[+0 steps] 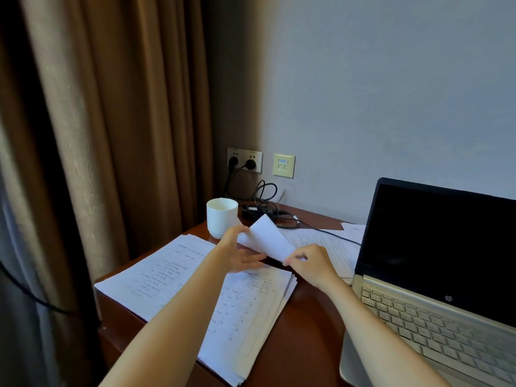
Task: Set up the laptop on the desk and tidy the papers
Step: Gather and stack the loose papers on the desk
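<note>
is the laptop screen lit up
No, the screen of the open laptop is entirely black, with no image on it.

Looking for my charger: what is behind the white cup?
Behind and right of the cup, a power adapter and looped cables lie on the desk, leading to plugs in the wall socket. The held sheet covers the adapter's near part.
</note>
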{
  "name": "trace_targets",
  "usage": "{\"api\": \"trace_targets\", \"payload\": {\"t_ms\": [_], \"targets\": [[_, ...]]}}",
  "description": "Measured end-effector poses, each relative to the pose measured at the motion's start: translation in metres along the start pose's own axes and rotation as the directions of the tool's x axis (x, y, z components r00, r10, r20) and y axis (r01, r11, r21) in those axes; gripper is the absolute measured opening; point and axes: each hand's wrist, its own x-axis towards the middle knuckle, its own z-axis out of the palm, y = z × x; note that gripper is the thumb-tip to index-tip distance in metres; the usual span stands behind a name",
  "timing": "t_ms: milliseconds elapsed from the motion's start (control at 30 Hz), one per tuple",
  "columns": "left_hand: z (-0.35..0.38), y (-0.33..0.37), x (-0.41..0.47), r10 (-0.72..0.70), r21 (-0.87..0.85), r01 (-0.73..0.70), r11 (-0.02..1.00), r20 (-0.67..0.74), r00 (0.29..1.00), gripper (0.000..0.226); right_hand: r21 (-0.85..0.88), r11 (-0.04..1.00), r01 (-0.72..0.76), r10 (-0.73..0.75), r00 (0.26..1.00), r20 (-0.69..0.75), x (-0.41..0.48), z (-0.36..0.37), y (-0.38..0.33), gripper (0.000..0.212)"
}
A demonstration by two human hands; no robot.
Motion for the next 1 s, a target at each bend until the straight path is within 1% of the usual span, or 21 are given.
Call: {"api": "trace_targets", "payload": {"t_ms": [67,100,167,200,233,267,300,333,367,433,467,533,600,667,733,767,800,867,933,1000], "targets": [[-0.004,-0.002,-0.003,-0.036,-0.026,0.036,0.999,-0.003,0.999,0.062,0.101,0.994,-0.045,0.036,0.996,0.084,-0.004,-0.003,-0.007,0.038],[-0.006,-0.003,-0.003,-0.040,-0.021,0.039,0.999,-0.028,0.999,0.059,0.200,0.977,-0.078,0.055,0.991,0.120,-0.006,-0.003,-0.011,0.042],[-0.005,-0.004,-0.005,-0.014,0.021,0.016,1.000,-0.079,0.997,0.045,0.388,0.909,-0.153,0.118,0.986,0.115,-0.003,-0.003,-0.015,0.040],[-0.003,-0.005,-0.007,0.001,0.037,0.002,0.999,-0.083,0.997,0.038,0.424,0.889,-0.175,0.153,0.984,0.087,0.000,-0.001,-0.017,0.036],[-0.001,-0.006,-0.009,0.004,0.037,-0.002,0.999,-0.068,0.998,0.031,0.402,0.900,-0.171,0.167,0.985,0.046,0.002,0.000,-0.019,0.030],[0.001,-0.008,-0.011,0.007,0.037,-0.005,0.999,-0.041,0.999,0.026,0.337,0.928,-0.161,0.164,0.986,0.020,0.003,0.002,-0.019,0.019],[0.003,-0.009,-0.012,0.002,0.040,-0.001,0.999,-0.019,1.000,0.025,0.269,0.950,-0.156,0.153,0.988,0.033,0.002,0.004,-0.020,0.010],[0.005,-0.010,-0.015,-0.008,0.046,0.008,0.999,0.006,1.000,0.024,0.210,0.963,-0.167,0.153,0.985,0.084,0.002,0.006,-0.019,0.020],[0.006,-0.011,-0.016,-0.016,0.060,0.015,0.998,0.024,1.000,0.022,0.180,0.966,-0.184,0.162,0.978,0.131,0.002,0.009,-0.018,0.037],[0.009,-0.014,-0.018,-0.021,0.086,0.018,0.996,0.036,0.999,0.018,0.140,0.968,-0.209,0.184,0.967,0.174,0.002,0.014,-0.019,0.065],[0.011,-0.016,-0.019,-0.025,0.086,0.021,0.996,0.045,0.999,0.015,0.127,0.968,-0.215,0.190,0.964,0.184,0.002,0.017,-0.018,0.074],[0.013,-0.022,-0.019,-0.014,0.099,0.008,0.995,0.062,0.998,0.010,0.111,0.965,-0.238,0.215,0.958,0.191,0.003,0.022,-0.015,0.081],[0.015,-0.026,-0.020,0.019,0.107,-0.027,0.994,0.076,0.997,0.016,0.095,0.962,-0.257,0.237,0.954,0.183,0.005,0.022,-0.011,0.076],[0.016,-0.028,-0.018,0.054,0.111,-0.060,0.992,0.061,0.997,0.017,0.076,0.971,-0.226,0.212,0.965,0.152,0.005,0.022,-0.007,0.063],[0.018,-0.029,-0.017,0.062,0.117,-0.068,0.991,0.052,0.997,0.016,0.064,0.978,-0.196,0.190,0.977,0.092,0.005,0.021,-0.003,0.041],[0.018,-0.030,-0.018,0.063,0.129,-0.068,0.989,0.045,0.997,0.015,0.051,0.981,-0.186,0.183,0.982,0.056,0.005,0.021,-0.001,0.026],[0.018,-0.030,-0.018,0.065,0.137,-0.070,0.988,0.042,0.997,0.015,0.021,0.985,-0.173,0.173,0.985,0.017,0.003,0.019,0.000,0.017],[0.017,-0.030,-0.017,0.074,0.139,-0.078,0.987,0.031,0.997,0.021,-0.058,0.985,-0.161,0.157,0.986,-0.062,0.001,0.015,0.000,0.029],[0.017,-0.029,-0.017,0.082,0.136,-0.083,0.987,0.014,0.997,0.024,-0.093,0.982,-0.168,0.155,0.979,-0.133,0.000,0.012,-0.002,0.029],[0.017,-0.027,-0.017,0.089,0.122,-0.090,0.988,0.011,0.996,0.027,-0.074,0.987,-0.142,0.124,0.971,-0.206,-0.001,0.009,-0.005,0.030]]}}
